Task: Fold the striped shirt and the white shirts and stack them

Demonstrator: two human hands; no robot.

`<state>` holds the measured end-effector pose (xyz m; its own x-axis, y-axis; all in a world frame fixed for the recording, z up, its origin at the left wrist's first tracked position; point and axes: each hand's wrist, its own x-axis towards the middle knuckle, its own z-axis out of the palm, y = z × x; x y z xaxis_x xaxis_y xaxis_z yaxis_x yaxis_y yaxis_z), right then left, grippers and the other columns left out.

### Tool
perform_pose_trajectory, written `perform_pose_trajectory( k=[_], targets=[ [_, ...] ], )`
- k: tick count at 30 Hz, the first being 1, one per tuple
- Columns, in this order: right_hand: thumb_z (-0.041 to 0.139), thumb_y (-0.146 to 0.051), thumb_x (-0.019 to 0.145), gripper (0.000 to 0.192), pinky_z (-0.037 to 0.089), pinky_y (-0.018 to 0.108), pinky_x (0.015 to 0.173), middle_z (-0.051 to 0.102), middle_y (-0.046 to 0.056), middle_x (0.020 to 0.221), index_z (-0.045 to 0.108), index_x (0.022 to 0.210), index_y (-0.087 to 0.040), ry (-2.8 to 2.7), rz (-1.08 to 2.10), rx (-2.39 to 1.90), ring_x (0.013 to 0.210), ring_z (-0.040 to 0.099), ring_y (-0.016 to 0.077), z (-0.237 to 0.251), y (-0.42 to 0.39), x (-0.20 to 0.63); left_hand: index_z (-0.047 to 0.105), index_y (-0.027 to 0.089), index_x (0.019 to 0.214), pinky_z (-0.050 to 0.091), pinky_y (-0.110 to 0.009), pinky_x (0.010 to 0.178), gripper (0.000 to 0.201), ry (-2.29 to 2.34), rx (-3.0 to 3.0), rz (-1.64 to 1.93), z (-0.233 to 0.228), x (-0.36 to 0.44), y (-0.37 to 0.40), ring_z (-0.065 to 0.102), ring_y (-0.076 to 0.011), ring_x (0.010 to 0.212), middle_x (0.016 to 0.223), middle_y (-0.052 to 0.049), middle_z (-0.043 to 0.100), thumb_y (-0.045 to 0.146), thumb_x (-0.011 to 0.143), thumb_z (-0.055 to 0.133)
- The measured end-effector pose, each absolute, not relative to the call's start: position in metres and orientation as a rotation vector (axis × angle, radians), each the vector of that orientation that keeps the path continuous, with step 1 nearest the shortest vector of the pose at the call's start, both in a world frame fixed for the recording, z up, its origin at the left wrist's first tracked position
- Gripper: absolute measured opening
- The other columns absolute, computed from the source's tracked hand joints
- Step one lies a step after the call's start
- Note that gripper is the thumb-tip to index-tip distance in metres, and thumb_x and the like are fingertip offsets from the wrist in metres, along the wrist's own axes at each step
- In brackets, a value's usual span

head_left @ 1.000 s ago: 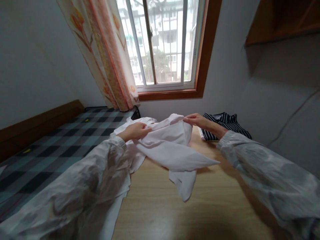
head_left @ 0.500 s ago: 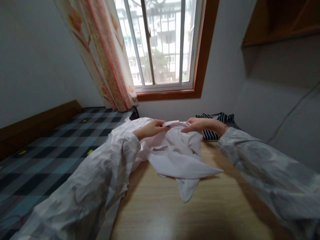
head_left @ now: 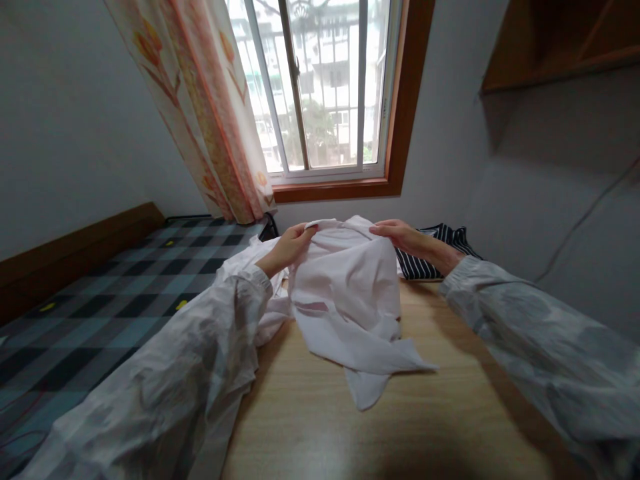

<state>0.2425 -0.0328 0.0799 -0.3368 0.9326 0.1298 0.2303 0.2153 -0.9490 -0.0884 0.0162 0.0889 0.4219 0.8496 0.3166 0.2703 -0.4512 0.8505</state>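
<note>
- Up at chest height, the left hand (head_left: 289,245) and right hand (head_left: 400,235) each keep a pinched grip clamped on the top edge of the crumpled white cotton shirt (head_left: 345,293).
- Its lower folds trail onto the pale wooden tabletop (head_left: 320,427).
- Partly hidden behind: a striped dark garment (head_left: 430,257).

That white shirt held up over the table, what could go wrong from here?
The white shirt hangs from the left hand and right hand by its top edge only, so it might slip from that pinch. Its lower end trails crumpled on the wooden table, so creases may get folded in. The striped garment lies just behind the right hand and could be dragged or caught up.
</note>
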Motion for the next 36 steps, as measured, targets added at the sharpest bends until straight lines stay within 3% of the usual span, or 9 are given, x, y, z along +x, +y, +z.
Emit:
perform_pose_trajectory(
  k=[5,10,13,18,22,26,30,33,36],
  targets=[
    [0.083,-0.087,0.077,0.070,0.046,0.029,0.060,0.078,0.005,0.085,0.078,0.094,-0.020,-1.729,1.200,-1.145,0.069,0.063,0.0191,0.087,-0.037,0.247,0.082,0.013,0.105,0.051,-0.030,0.077,0.080,1.005,2.179,0.852,0.103,-0.097,0.011,0.067,-0.0247,0.090,0.096,-0.007,0.079,0.086,0.073,0.084],
    [0.098,-0.066,0.066,0.058,0.050,0.029,0.067,0.081,0.004,0.089,0.082,0.095,-0.019,-2.058,0.937,-1.301,0.079,0.069,0.0222,0.086,-0.037,0.263,0.085,0.015,0.097,0.044,-0.027,0.068,0.065,1.144,2.354,0.749,0.105,-0.114,0.019,0.065,-0.0223,0.081,0.082,-0.002,0.076,0.075,0.073,0.090],
    [0.095,-0.062,0.066,0.051,0.049,0.029,0.066,0.080,0.004,0.086,0.083,0.089,-0.018,-2.147,0.858,-1.384,0.079,0.069,0.0235,0.083,-0.033,0.279,0.088,0.017,0.098,0.043,-0.026,0.067,0.061,1.127,2.404,0.619,0.106,-0.122,0.023,0.065,-0.0230,0.081,0.081,-0.001,0.077,0.071,0.068,0.093],
    [0.093,-0.075,0.068,0.059,0.046,0.032,0.054,0.075,0.008,0.072,0.078,0.073,-0.018,-1.903,1.134,-1.537,0.062,0.064,0.0217,0.086,-0.029,0.296,0.087,0.018,0.086,0.041,-0.026,0.065,0.054,1.146,2.374,0.474,0.110,-0.127,0.026,0.063,-0.0214,0.074,0.069,0.001,0.070,0.070,0.070,0.089],
    [0.102,-0.069,0.063,0.058,0.055,0.037,0.056,0.079,0.013,0.080,0.082,0.085,-0.018,-1.710,1.418,-1.506,0.063,0.067,0.0249,0.103,-0.038,0.304,0.084,0.019,0.082,0.042,-0.027,0.065,0.047,1.205,2.248,0.526,0.107,-0.137,0.035,0.060,-0.0205,0.072,0.069,0.001,0.069,0.065,0.069,0.088],
    [0.103,-0.062,0.062,0.053,0.054,0.034,0.061,0.079,0.011,0.083,0.084,0.085,-0.018,-1.770,1.213,-1.458,0.068,0.067,0.0223,0.119,-0.041,0.321,0.073,0.020,0.077,0.041,-0.027,0.068,0.038,1.328,2.192,0.793,0.099,-0.149,0.045,0.057,-0.0195,0.075,0.075,-0.001,0.067,0.058,0.075,0.079],
    [0.101,-0.062,0.059,0.053,0.047,0.031,0.059,0.076,0.007,0.076,0.084,0.081,-0.017,-1.852,1.006,-1.592,0.065,0.063,0.0195,0.119,-0.037,0.342,0.068,0.020,0.087,0.044,-0.027,0.072,0.040,1.409,2.029,1.164,0.094,-0.152,0.046,0.057,-0.0194,0.080,0.081,0.000,0.066,0.059,0.079,0.071],
    [0.099,-0.058,0.059,0.047,0.046,0.033,0.059,0.074,0.006,0.073,0.084,0.079,-0.018,-1.828,0.926,-1.690,0.064,0.063,0.0205,0.116,-0.037,0.352,0.069,0.020,0.091,0.044,-0.026,0.069,0.048,1.366,1.950,1.161,0.096,-0.151,0.040,0.056,-0.0183,0.078,0.080,0.001,0.066,0.066,0.078,0.073],
    [0.098,-0.056,0.061,0.044,0.049,0.034,0.059,0.076,0.007,0.074,0.083,0.079,-0.018,-1.775,0.911,-1.743,0.065,0.066,0.0225,0.117,-0.045,0.360,0.070,0.019,0.080,0.037,-0.026,0.060,0.054,1.381,1.980,0.973,0.106,-0.154,0.030,0.052,-0.0160,0.066,0.067,0.002,0.059,0.072,0.076,0.080]
  ],
)
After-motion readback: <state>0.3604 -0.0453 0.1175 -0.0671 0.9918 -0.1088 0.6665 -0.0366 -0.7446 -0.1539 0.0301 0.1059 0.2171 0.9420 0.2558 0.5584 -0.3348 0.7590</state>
